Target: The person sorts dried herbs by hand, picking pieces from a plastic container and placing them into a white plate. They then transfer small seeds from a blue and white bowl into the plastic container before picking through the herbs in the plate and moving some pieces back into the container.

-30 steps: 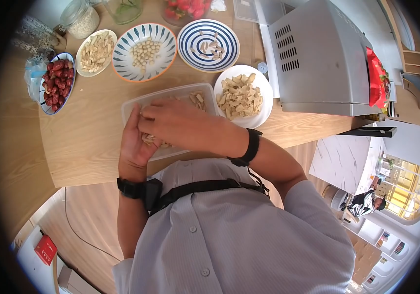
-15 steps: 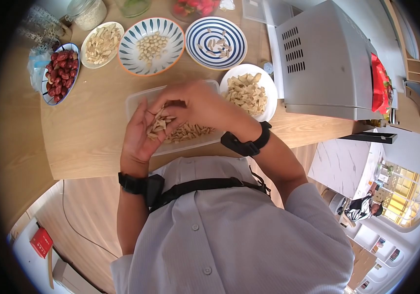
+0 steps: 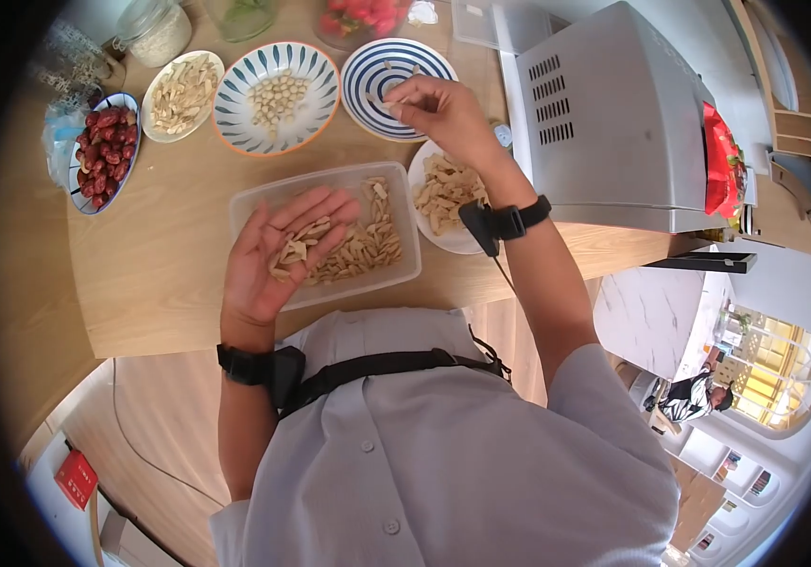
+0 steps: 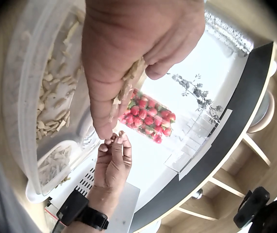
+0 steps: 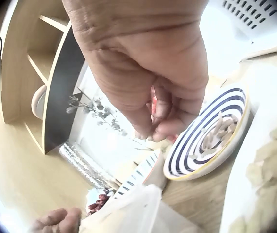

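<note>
My left hand (image 3: 262,269) is palm up over the near left part of a clear plastic box (image 3: 409,198), fingers extended, with several pale dried root slices (image 3: 300,248) lying on it. More slices (image 3: 368,248) cover part of the box's floor. Out over a blue-and-white striped plate (image 3: 358,68), my right hand (image 3: 448,115) pinches thumb and fingers together, with a small pale slice (image 3: 388,104) at the fingertips. That grip is largely hidden in the right wrist view, where a few slices (image 5: 218,133) lie on the plate.
A white plate of larger dried slices (image 3: 443,194) stands right of the box, partly under my right wrist. Along the back are a bowl of round pale seeds (image 3: 278,99), a plate of slices (image 3: 183,93) and a dish of red dates (image 3: 106,156). A grey appliance (image 3: 613,123) stands at right.
My right hand has left the left palm and moved up and right to the striped plate. The left hand has stayed over the box, its slices now exposed.
</note>
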